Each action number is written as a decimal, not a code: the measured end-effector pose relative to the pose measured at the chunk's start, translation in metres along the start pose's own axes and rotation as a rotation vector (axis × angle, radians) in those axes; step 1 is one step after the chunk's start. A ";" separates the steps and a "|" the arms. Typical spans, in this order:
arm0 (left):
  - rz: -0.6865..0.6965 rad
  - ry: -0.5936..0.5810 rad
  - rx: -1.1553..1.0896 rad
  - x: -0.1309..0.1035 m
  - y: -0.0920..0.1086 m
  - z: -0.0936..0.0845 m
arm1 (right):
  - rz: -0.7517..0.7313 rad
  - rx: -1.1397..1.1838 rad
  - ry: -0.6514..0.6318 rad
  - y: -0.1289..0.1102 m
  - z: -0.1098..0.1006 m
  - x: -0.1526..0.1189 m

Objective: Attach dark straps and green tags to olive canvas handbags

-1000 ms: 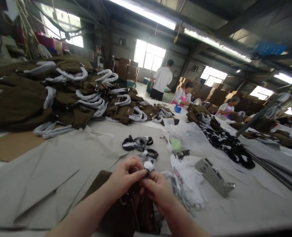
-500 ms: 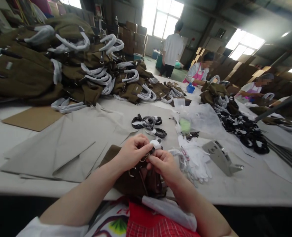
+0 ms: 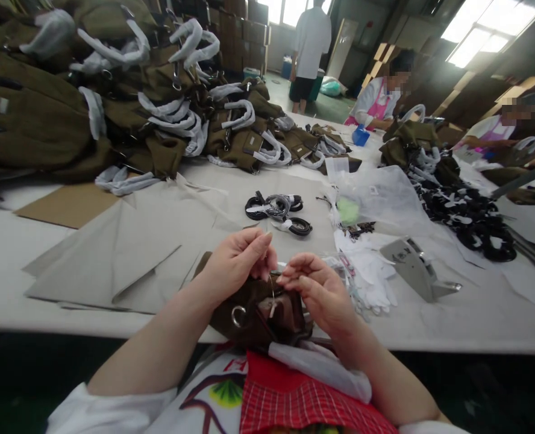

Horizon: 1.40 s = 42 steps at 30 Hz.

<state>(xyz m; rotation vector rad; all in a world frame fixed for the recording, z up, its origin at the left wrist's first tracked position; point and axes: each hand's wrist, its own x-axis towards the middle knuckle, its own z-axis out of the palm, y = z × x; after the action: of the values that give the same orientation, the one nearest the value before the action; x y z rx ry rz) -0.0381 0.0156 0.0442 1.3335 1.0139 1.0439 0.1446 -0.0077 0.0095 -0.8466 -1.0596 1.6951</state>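
An olive-brown bag with dark brown trim lies at the table's front edge, close to my body. A silver ring shows on its near left side. My left hand is above the bag with its fingers curled and thumb pressed against them. To its right, my right hand has thumb and fingertips drawn together. A small gap separates the hands. A thin pale strand hangs below the fingertips over the bag; which hand holds it is unclear. A plastic-wrapped handle rests against my red apron.
Olive bags with wrapped handles are heaped at the left. Coiled black straps lie ahead, white tags and a grey tape dispenser to the right. Grey sheets cover the left. Co-workers sit across the table.
My hands have moved slightly apart. The dark strap end and metal fitting between my fingers are no longer visible there. The bag's ring and a thin strand now show more clearly.
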 end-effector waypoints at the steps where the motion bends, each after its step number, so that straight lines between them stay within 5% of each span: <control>1: -0.033 -0.011 -0.054 0.000 -0.001 0.001 | -0.012 -0.020 -0.023 0.000 -0.001 0.000; 8: -0.100 -0.046 -0.138 -0.001 -0.009 0.001 | -0.220 -0.447 0.009 -0.010 -0.004 -0.012; 15: -0.112 -0.056 -0.182 -0.001 -0.009 0.002 | -0.718 -1.141 -0.360 -0.022 0.002 -0.019; 24: -0.068 -0.081 -0.116 -0.004 -0.012 -0.002 | -0.725 -1.192 -0.394 -0.016 0.003 -0.014; 30: -0.067 -0.170 -0.084 -0.012 -0.009 -0.005 | -0.582 -0.905 -0.127 -0.016 0.006 -0.017; 33: -0.073 -0.189 -0.104 -0.015 -0.010 -0.005 | -0.358 -0.554 0.026 -0.015 0.007 -0.017; 37: -0.090 -0.129 -0.096 -0.017 -0.012 -0.002 | -0.049 -0.077 0.079 -0.009 0.009 -0.010; 42: -0.027 -0.108 0.080 -0.016 -0.009 0.002 | 0.058 0.096 0.134 -0.006 0.009 0.001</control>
<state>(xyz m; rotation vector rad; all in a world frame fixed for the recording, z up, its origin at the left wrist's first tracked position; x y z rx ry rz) -0.0398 -0.0007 0.0350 1.4220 0.9989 0.9095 0.1380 -0.0083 0.0184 -0.9227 -0.8637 1.6977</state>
